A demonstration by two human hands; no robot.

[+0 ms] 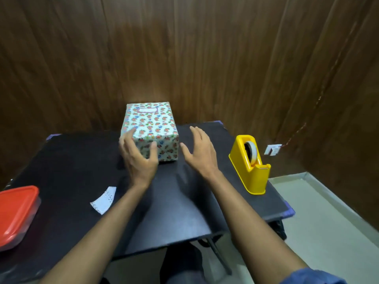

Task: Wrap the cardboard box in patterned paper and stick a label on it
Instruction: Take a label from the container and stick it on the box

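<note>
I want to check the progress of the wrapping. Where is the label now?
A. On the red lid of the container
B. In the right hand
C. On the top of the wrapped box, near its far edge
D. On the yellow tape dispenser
C: the label, a white patch with a purple border, sits on top of the wrapped box near its far edge, and the right hand holds nothing.

No legible text; label (146, 110) on wrapped box (149, 131) blank.
</note>
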